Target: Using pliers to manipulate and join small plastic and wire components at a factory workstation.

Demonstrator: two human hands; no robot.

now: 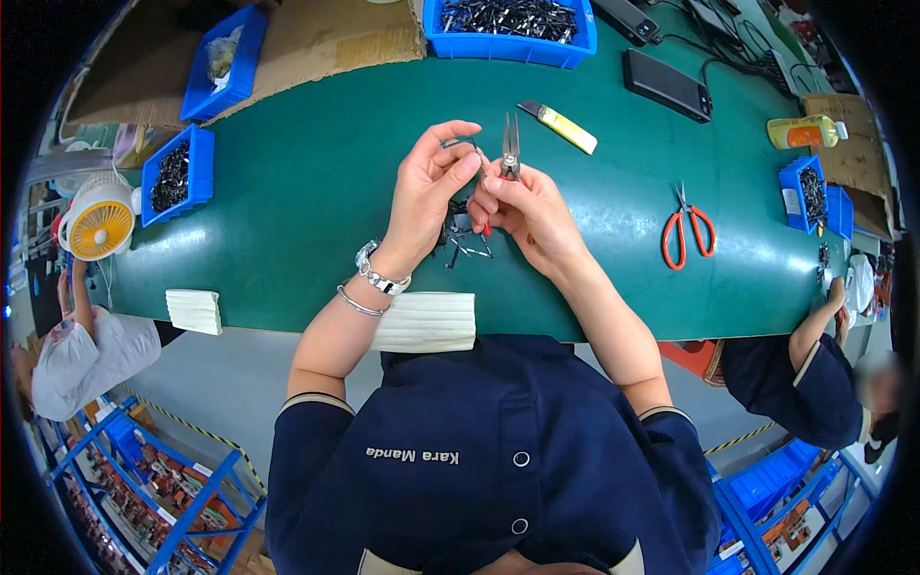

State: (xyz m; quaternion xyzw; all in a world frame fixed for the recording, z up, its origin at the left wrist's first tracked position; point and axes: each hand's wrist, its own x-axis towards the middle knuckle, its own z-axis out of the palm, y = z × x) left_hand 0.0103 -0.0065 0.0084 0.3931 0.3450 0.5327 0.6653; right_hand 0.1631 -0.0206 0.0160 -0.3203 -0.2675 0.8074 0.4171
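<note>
My left hand [422, 192] is raised above the green table, thumb and fingers pinched together on a small thin dark part [462, 143]. Close beside it, my right hand [539, 216] is wrapped round needle-nose pliers [511, 153] with red handles. Their slim jaws point away from me, and most of the handles are hidden in my palm. The fingertips of both hands nearly meet. Under and between the hands lies a loose pile of small black parts [464, 236], partly covered by my left hand and wrist.
Beyond my hands lie a yellow utility knife [561, 127] and a black power bank [668, 84]. Red-handled cutters [686, 226] rest at the right. Blue bins of black parts [508, 46] stand at the back and both sides. A small fan [100, 230] is left; people sit at both ends.
</note>
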